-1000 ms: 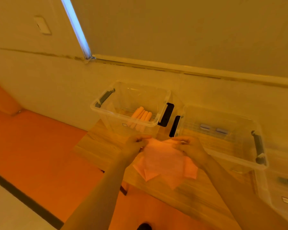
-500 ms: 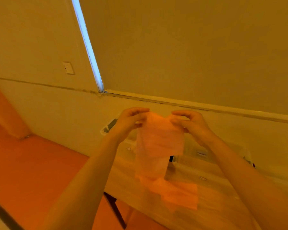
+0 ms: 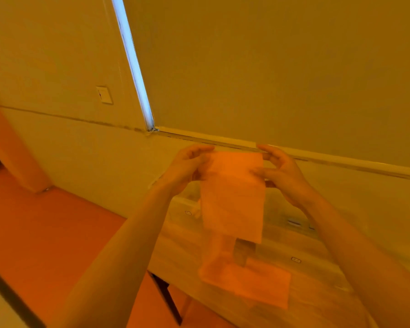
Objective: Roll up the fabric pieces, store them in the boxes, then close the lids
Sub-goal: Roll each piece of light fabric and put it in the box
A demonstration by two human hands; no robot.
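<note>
Held up above the bench (image 3: 322,301), the fabric piece (image 3: 233,197) hangs flat from its top corners, pinched by the left hand (image 3: 186,169) and right hand (image 3: 282,176), probably to straighten it for rolling.

Nothing here can be read. A small label (image 3: 188,212) sits on the front wall of the left clear box (image 3: 175,209), and another small label (image 3: 295,259) sits on the right clear box (image 3: 317,247), but both are too blurred and small to make out; they may carry print or a symbol. The wall plate (image 3: 104,94) shows no lettering.
</note>
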